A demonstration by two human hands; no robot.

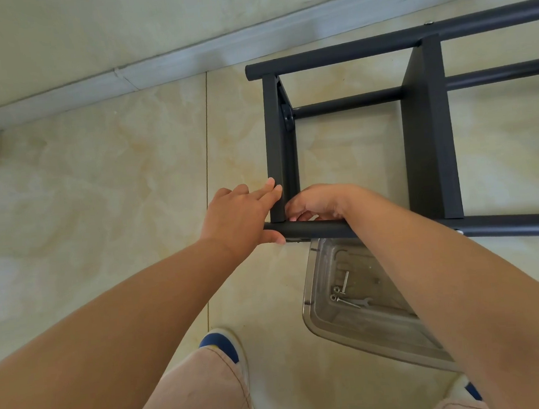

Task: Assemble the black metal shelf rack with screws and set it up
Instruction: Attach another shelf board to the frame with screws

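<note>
- Black metal shelf rack [428, 131] lies on its side on the tiled floor [97, 186], its end corner between my hands.
- My left hand [243, 216] steadies the joint, fingers straight and close together on the crosspiece, thumb under the near tube [316, 229].
- My right hand [318, 203] curls at the inside of the corner; I cannot tell whether its fingertips pinch a screw.
- Risk, as I judge it: a screw slipping from unseen fingertips, or starting crooked if the frame shifts.
- Count: one clear tray [369, 313], about three screws [338, 294] in it and one small wrench [363, 303]; two shelf panels visible.
</note>
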